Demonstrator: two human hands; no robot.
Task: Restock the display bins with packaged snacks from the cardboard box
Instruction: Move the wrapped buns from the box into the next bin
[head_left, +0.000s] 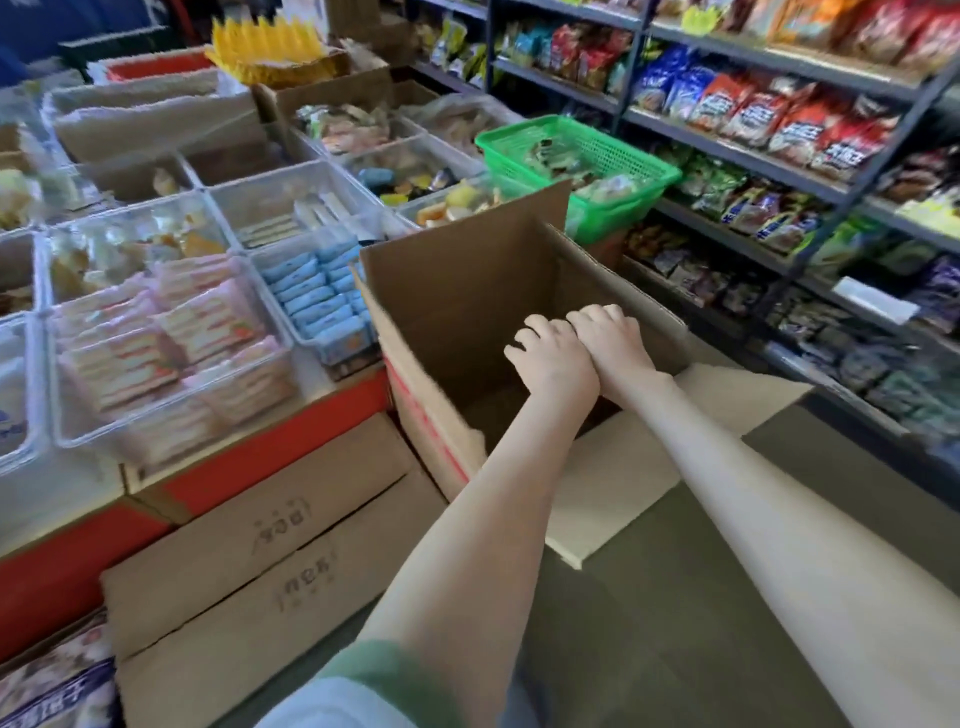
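Cardboard box (467, 291) upright, slightly tilted — mouth upward.

Hands in view: two, the left hand (553, 364) and the right hand (610, 338). Open cardboard box (467, 291): one. Closed carton (249, 545): one, with two top flaps. Green basket (618, 210): one. Clear display bins (88, 436): at least eight; blur prevents an exact count. Bins holding pink packs (208, 317): one. Bins holding blue packs (311, 301): one. Shelf rack (779, 61): one.
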